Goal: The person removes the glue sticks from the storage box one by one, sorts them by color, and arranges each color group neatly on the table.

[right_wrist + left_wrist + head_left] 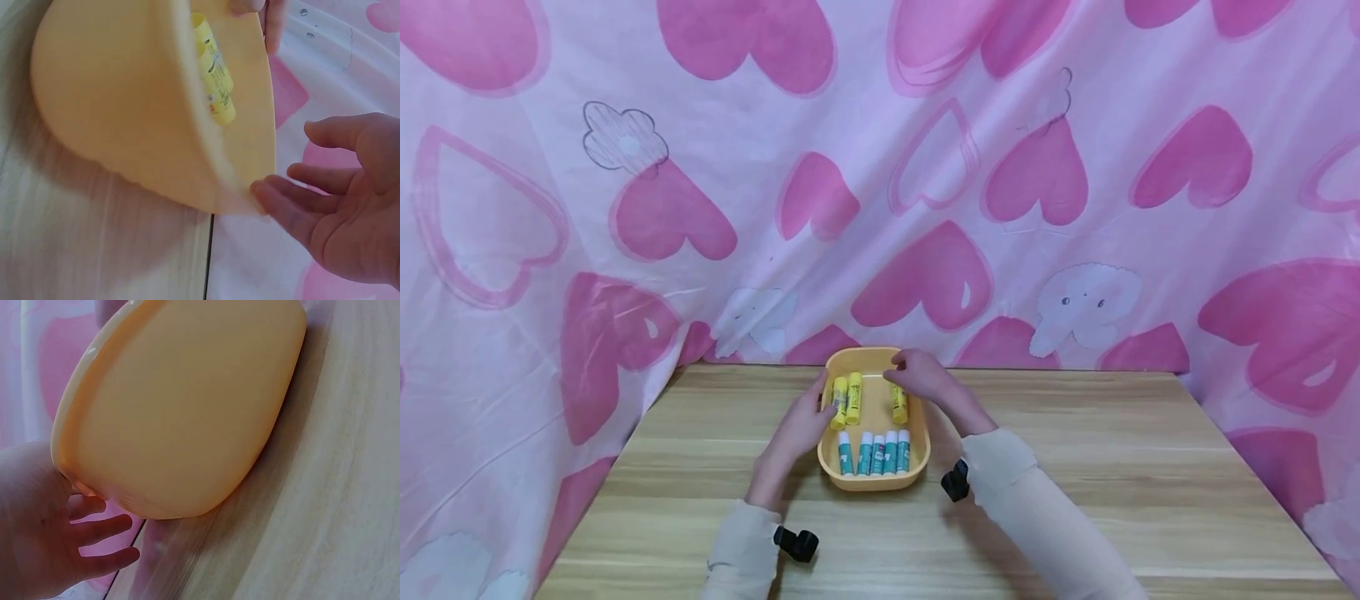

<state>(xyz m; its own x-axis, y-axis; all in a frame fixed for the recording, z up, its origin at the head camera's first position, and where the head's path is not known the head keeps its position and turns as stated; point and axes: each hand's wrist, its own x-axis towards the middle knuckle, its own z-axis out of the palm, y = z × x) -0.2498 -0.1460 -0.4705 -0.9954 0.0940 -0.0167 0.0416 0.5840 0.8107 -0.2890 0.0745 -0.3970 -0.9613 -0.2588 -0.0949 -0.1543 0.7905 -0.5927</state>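
A yellow-orange plastic tray point(874, 483) stands on the table. Inside it, two yellow glue sticks point(853, 398) lie at the left and a third yellow glue stick point(900, 406) at the right. Several teal glue sticks with white caps point(878, 457) lie in a row along the near end. My left hand point(801, 425) holds the tray's left rim, thumb inside and fingers outside; the left wrist view hides that thumb behind the wall. My right hand point(356, 200) is empty, its fingers loosely spread, with fingertips at the tray's far right rim.
The tray sits near the back edge of the wood-grain table point(1075, 483). Behind the table hangs a pink cloth point(820, 275) printed with hearts. A black wrist camera point(955, 481) is on the right sleeve and another black wrist camera point(797, 544) on the left.
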